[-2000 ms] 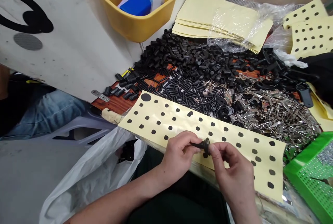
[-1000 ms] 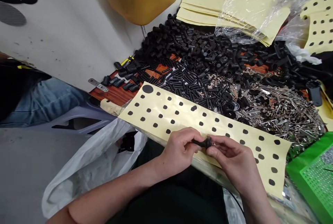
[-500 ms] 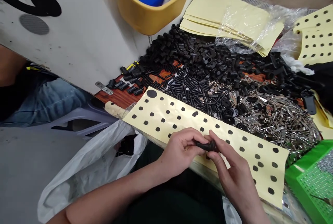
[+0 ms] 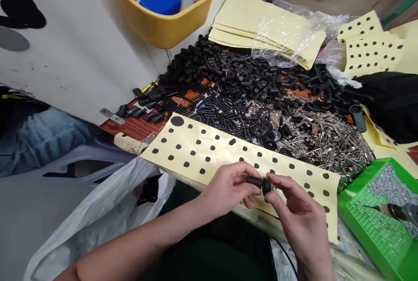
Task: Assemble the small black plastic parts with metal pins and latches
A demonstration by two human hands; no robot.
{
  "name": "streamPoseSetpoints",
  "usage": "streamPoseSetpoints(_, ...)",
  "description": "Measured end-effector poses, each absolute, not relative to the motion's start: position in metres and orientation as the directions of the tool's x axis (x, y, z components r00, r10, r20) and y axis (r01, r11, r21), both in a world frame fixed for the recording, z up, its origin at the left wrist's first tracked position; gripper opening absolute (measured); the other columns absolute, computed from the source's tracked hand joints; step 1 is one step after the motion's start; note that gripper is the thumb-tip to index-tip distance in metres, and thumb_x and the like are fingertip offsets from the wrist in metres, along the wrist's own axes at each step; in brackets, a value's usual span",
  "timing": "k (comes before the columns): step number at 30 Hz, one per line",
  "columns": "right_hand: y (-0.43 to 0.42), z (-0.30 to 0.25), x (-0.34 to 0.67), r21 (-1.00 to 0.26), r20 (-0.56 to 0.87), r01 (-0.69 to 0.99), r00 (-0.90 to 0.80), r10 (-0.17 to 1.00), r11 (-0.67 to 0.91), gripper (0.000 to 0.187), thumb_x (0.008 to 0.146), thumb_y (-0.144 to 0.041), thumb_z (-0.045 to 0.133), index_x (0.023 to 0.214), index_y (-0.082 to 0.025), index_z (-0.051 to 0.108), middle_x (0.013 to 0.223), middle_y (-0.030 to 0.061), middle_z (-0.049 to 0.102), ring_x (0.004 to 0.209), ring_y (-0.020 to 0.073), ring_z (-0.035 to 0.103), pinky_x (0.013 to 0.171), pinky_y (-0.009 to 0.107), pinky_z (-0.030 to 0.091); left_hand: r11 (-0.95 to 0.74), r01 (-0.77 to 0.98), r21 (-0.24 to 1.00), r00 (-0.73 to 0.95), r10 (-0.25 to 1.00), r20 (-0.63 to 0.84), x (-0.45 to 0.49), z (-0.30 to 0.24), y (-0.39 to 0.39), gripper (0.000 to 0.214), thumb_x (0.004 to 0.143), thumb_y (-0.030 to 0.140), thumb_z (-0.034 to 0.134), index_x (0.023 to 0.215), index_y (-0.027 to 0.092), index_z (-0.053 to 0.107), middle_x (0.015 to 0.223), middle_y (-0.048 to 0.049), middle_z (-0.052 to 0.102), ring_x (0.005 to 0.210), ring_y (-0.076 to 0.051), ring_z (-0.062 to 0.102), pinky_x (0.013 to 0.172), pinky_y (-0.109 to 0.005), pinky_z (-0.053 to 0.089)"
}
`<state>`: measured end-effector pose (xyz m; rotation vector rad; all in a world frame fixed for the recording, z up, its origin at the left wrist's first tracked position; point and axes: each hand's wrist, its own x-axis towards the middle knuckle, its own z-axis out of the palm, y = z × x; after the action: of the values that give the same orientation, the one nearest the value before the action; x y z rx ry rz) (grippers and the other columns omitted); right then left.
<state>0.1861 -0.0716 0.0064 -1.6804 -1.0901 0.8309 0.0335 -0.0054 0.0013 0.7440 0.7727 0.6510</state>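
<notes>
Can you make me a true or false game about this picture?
1. The left hand and right hand hold one black part. True.
2. The tray is red. False: it is green.
3. The yellow tub holds a blue thing. True.
4. The white bag lies on top of the dotted sheet. False: it lies left of the sheet.

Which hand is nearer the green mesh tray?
Right hand: left of the green mesh tray, not touching it. Left hand: farther left.
</notes>
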Motion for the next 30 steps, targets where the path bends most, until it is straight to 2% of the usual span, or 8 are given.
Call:
streamPoseSetpoints(4, -0.075, 0.005, 0.190, -0.948, -0.104, 0.238, 0.396, 0.912, -0.211, 0.029, 0.072, -0.039, 0.079, 0.097, -0.025, 0.075, 0.103, 0.0084, 0.074, 0.093, 0.0237, 0.070, 0.080, 0.036, 0.061, 0.578, -0.251, 0.776, 0.600, 0.723, -0.344, 0.037, 0.003, -0.009, 0.021, 0.065, 0.014, 0.072, 0.078, 0.016, 0.057, 0.062, 0.0032, 0.061, 0.050, -0.010, 0.057, 0.050, -0.023, 0.051)
streamPoseSetpoints(8, -0.078, 0.007, 0.193, -0.959, -0.116, 0.200, 0.379, 0.918, -0.204, 0.027, 0.070, -0.034, 0.080, 0.095, -0.024, 0.076, 0.096, 0.0075, 0.075, 0.082, 0.0215, 0.072, 0.070, 0.032, 0.062, 0.595, -0.267, 0.758, 0.624, 0.706, -0.334, 0.039, 0.001, -0.012, 0.016, 0.071, 0.018, 0.069, 0.081, 0.015, 0.057, 0.057, 0.0018, 0.063, 0.048, -0.009, 0.058, 0.053, -0.022, 0.048)
streamPoseSetpoints(13, -0.077, 0.007, 0.197, -0.951, -0.079, 0.264, 0.302, 0.950, -0.163, 0.020, 0.072, -0.031, 0.078, 0.091, -0.025, 0.076, 0.091, 0.0054, 0.075, 0.082, 0.0197, 0.072, 0.074, 0.030, 0.062, 0.587, -0.237, 0.774, 0.591, 0.720, -0.364, 0.042, -0.007, -0.014, 0.020, 0.067, 0.016, 0.067, 0.083, 0.015, 0.055, 0.056, 0.0038, 0.060, 0.047, -0.010, 0.057, 0.046, -0.021, 0.047)
streamPoseSetpoints(19, -0.076, 0.001, 0.197, -0.880, 0.111, 0.475, 0.203, 0.973, 0.001, 0.017, 0.077, -0.030, 0.076, 0.093, -0.026, 0.073, 0.087, 0.0034, 0.074, 0.078, 0.0180, 0.071, 0.069, 0.027, 0.060, 0.559, -0.205, 0.803, 0.571, 0.735, -0.366, 0.041, -0.010, -0.016, 0.013, 0.067, 0.016, 0.060, 0.078, 0.015, 0.054, 0.059, 0.0041, 0.060, 0.043, -0.006, 0.051, 0.043, -0.018, 0.042)
streamPoseSetpoints(24, -0.081, -0.004, 0.192, -0.789, 0.245, 0.606, 0.167, 0.955, 0.097, 0.018, 0.082, -0.026, 0.071, 0.100, -0.025, 0.070, 0.090, 0.0034, 0.073, 0.083, 0.0178, 0.071, 0.073, 0.028, 0.059, 0.553, -0.198, 0.809, 0.561, 0.741, -0.369, 0.039, -0.010, -0.016, 0.011, 0.068, 0.016, 0.060, 0.077, 0.015, 0.053, 0.056, 0.0052, 0.056, 0.043, -0.006, 0.049, 0.041, -0.017, 0.039)
streamPoseSetpoints(27, -0.083, -0.006, 0.188, -0.815, 0.252, 0.573, 0.212, 0.944, 0.088, 0.019, 0.081, -0.025, 0.072, 0.100, -0.025, 0.070, 0.088, 0.0037, 0.073, 0.081, 0.0183, 0.070, 0.072, 0.029, 0.059, 0.562, -0.203, 0.802, 0.568, 0.734, -0.371, 0.039, -0.010, -0.015, 0.011, 0.068, 0.015, 0.060, 0.077, 0.014, 0.054, 0.055, 0.0047, 0.057, 0.043, -0.006, 0.050, 0.041, -0.016, 0.039)
streamPoseSetpoints(30, -0.085, -0.007, 0.184, -0.901, 0.150, 0.433, 0.287, 0.946, 0.012, 0.020, 0.078, -0.028, 0.076, 0.098, -0.025, 0.071, 0.085, 0.0034, 0.072, 0.079, 0.0185, 0.071, 0.069, 0.029, 0.060, 0.569, -0.217, 0.793, 0.574, 0.731, -0.367, 0.038, -0.012, -0.016, 0.011, 0.068, 0.015, 0.059, 0.078, 0.014, 0.055, 0.054, 0.0043, 0.057, 0.042, -0.007, 0.051, 0.039, -0.017, 0.039)
